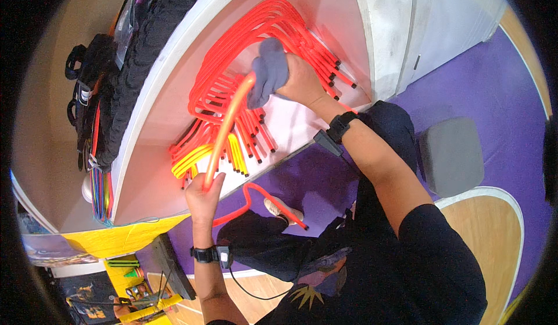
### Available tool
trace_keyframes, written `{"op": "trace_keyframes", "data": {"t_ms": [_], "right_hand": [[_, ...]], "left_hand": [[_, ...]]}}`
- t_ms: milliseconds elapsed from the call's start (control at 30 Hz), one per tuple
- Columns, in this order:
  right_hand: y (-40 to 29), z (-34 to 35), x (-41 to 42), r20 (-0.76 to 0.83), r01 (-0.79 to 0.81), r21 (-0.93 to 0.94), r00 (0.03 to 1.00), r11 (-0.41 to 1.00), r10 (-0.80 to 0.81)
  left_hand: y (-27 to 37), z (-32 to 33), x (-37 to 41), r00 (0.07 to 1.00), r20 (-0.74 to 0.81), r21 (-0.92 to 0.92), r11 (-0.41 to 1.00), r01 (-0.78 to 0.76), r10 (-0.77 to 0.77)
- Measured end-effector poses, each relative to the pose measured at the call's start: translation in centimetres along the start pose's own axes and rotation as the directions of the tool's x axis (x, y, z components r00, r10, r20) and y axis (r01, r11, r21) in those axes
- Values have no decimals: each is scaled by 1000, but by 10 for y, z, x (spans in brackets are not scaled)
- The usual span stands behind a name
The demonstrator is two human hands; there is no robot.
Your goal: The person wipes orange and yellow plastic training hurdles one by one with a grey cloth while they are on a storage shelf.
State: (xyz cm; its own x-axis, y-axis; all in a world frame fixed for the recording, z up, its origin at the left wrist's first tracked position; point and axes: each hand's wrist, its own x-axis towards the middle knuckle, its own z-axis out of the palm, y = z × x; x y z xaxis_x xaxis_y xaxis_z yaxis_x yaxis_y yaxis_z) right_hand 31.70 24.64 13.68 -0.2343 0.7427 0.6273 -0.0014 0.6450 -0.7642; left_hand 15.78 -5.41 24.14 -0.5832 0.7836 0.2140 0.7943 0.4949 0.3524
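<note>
My left hand grips the lower end of an orange-red tube that runs up in front of a white cubby. My right hand presses a grey-blue cloth around the tube's upper part. The tube looks joined to a bent red piece below my left hand, though the joint is hidden. Behind the hands, stacked red tube frames with black end caps fill the cubby. Several yellow tube frames lie among them at its lower left.
Black bundled gear lies on the left, beyond the cubby's white edge. A grey stool or cushion stands on the purple floor at right. A cable hangs from my left wrist device. Yellow bars are at lower left.
</note>
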Motion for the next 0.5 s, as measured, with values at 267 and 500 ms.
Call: {"op": "trace_keyframes", "data": {"t_ms": [267, 500], "right_hand": [[2, 37, -37, -165, -208, 338, 947, 918, 275], [-49, 25, -20, -110, 316, 144, 947, 938, -303]], "left_hand": [[-9, -12, -29, 994, -111, -56, 998, -19, 13], [-17, 14, -55, 978, -207, 103, 994, 39, -17]]}}
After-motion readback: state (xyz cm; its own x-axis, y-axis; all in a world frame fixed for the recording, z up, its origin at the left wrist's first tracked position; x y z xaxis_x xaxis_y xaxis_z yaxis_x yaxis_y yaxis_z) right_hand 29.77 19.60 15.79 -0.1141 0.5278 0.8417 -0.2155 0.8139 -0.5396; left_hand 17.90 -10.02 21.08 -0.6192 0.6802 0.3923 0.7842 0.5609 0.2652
